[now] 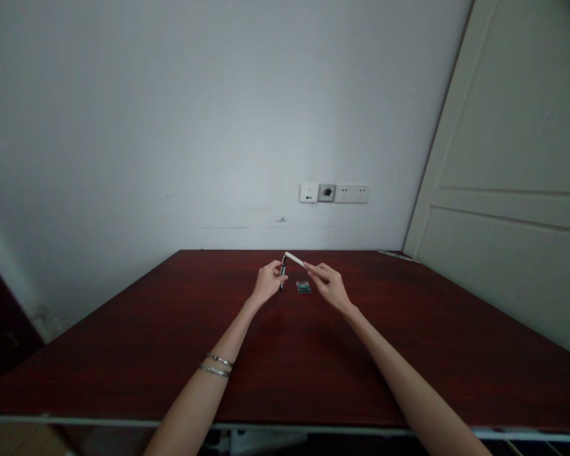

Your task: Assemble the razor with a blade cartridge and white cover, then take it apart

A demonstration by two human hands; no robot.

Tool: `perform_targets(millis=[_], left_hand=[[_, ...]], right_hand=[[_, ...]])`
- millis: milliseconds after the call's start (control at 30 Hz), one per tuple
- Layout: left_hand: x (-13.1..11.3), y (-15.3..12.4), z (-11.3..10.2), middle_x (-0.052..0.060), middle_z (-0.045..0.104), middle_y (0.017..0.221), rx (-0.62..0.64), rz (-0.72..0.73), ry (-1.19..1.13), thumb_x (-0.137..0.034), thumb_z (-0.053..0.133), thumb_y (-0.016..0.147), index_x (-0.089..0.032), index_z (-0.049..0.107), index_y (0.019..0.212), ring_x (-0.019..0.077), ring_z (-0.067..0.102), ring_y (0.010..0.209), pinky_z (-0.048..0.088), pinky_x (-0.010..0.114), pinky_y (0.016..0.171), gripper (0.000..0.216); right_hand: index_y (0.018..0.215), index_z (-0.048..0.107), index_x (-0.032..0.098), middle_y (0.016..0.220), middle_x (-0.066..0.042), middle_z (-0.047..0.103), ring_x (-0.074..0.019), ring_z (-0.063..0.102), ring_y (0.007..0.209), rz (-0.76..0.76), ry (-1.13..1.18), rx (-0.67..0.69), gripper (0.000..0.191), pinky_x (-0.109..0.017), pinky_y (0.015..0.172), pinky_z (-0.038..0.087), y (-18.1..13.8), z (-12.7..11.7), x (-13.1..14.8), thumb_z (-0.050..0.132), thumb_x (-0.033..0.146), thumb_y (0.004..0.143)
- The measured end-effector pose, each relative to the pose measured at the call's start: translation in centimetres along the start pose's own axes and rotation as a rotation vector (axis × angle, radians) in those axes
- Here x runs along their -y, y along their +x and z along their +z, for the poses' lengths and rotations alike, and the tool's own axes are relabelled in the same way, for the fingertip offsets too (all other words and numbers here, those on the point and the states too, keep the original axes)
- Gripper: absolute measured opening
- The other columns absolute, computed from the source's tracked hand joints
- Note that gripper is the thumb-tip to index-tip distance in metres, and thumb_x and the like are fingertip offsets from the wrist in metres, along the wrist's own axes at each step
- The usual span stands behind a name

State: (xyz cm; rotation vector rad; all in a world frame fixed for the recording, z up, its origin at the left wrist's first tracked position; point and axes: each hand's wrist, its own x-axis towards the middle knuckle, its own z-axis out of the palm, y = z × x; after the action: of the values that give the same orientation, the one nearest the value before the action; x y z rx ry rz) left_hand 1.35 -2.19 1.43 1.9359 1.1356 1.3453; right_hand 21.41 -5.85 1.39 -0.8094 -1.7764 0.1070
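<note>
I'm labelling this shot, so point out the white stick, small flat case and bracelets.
White stick (295, 259), head view: middle of its length.
Small flat case (303, 287), head view: middle of its top.
Bracelets (214, 370), head view: the band nearer the elbow.

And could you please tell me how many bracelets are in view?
2, both around the left forearm: one bracelet nearer the left hand, the other bracelet just behind it, farther up the arm.

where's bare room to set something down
The tabletop looks bare left of the left forearm, right of the right forearm, and between them. It's crowded at the back middle: left hand with a black-and-white stick, right hand with a white stick, small flat case between them.
</note>
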Motion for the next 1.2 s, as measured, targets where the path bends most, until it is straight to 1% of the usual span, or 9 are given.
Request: perform_targets(millis=[200,300,467,567,733,867,967,1100,1200], left_hand=[[0.1,-0.1,0.0,0.002,0.064,0.078,0.078,0.092,-0.1,-0.008,0.058,0.066,-0.014,0.059,0.091,0.0123,0.06,0.07,0.047,0.023,0.069,0.025],[0.0,-0.2,0.0,0.002,0.063,0.079,0.125,0.162,-0.082,-0.01,0.054,0.07,-0.014,0.059,0.093,0.0122,0.06,0.074,0.045,0.023,0.074,0.023],[-0.3,-0.5,-0.5,0.003,0.064,0.083,0.153,0.221,0.005,-0.014,0.051,0.076,-0.015,0.059,0.094,0.0131,0.059,0.077,0.044,0.023,0.075,0.02],[-0.6,-0.5,-0.8,0.003,0.064,0.083,0.173,0.247,0.042,-0.013,0.049,0.076,-0.015,0.06,0.092,0.0133,0.059,0.079,0.043,0.022,0.074,0.02],[-0.9,-0.6,-1.2,0.002,0.063,0.078,0.171,0.218,0.076,-0.015,0.049,0.077,-0.014,0.06,0.09,0.0129,0.058,0.073,0.042,0.02,0.068,0.017],[-0.9,-0.6,-1.2,0.002,0.063,0.077,0.171,0.25,0.118,-0.014,0.049,0.076,-0.014,0.061,0.089,0.0127,0.056,0.073,0.042,0.021,0.07,0.017],[-0.8,-0.6,-1.1,0.001,0.062,0.074,0.166,0.237,0.126,-0.016,0.05,0.076,-0.014,0.061,0.088,0.0124,0.055,0.07,0.042,0.021,0.069,0.016],[-0.8,-0.7,-0.9,0.001,0.063,0.076,0.203,0.241,0.117,-0.015,0.05,0.076,-0.014,0.061,0.088,0.0123,0.055,0.071,0.041,0.021,0.069,0.016],[-0.9,-0.8,-0.8,0.002,0.063,0.078,0.203,0.24,0.111,-0.016,0.05,0.077,-0.014,0.06,0.093,0.012,0.055,0.07,0.041,0.021,0.069,0.019]], right_hand=[[0.11,0.064,0.017,0.074,-0.004,0.062,-0.0145,0.053,0.065,0.154,0.112,-0.102,0.036,-0.027,0.063,0.043,0.9,-1.4,-0.4,0.051,0.035,0.082],[0.113,0.062,0.016,0.078,-0.005,0.066,-0.0151,0.055,0.067,0.168,0.162,0.028,0.038,-0.028,0.068,0.044,1.5,-2.2,0.6,0.051,0.036,0.082],[0.112,0.062,0.019,0.083,-0.006,0.067,-0.0136,0.054,0.066,0.002,0.048,0.305,0.034,-0.025,0.063,0.042,2.1,-3.7,2.5,0.048,0.031,0.084],[0.111,0.063,0.021,0.08,-0.006,0.067,-0.0128,0.053,0.064,-0.032,-0.033,0.471,0.031,-0.023,0.061,0.04,2.3,-4.9,2.9,0.048,0.029,0.085],[0.115,0.06,0.023,0.081,-0.006,0.067,-0.0127,0.053,0.064,-0.056,-0.147,0.424,0.032,-0.022,0.062,0.038,2.9,-6.0,3.0,0.046,0.027,0.086],[0.114,0.061,0.024,0.08,-0.006,0.068,-0.0127,0.054,0.064,-0.074,-0.138,0.536,0.032,-0.022,0.062,0.038,3.1,-6.0,3.1,0.048,0.027,0.085],[0.115,0.06,0.023,0.085,-0.006,0.068,-0.0134,0.056,0.068,-0.054,-0.12,0.457,0.032,-0.023,0.064,0.04,2.9,-5.8,3.2,0.046,0.028,0.086],[0.111,0.063,0.02,0.09,-0.007,0.069,-0.0141,0.057,0.069,-0.025,-0.018,0.499,0.031,-0.024,0.065,0.041,2.6,-5.4,3.2,0.048,0.03,0.085],[0.111,0.063,0.02,0.088,-0.006,0.069,-0.0139,0.057,0.067,-0.002,-0.011,0.436,0.032,-0.024,0.063,0.041,2.5,-5.3,3.2,0.048,0.03,0.084]])
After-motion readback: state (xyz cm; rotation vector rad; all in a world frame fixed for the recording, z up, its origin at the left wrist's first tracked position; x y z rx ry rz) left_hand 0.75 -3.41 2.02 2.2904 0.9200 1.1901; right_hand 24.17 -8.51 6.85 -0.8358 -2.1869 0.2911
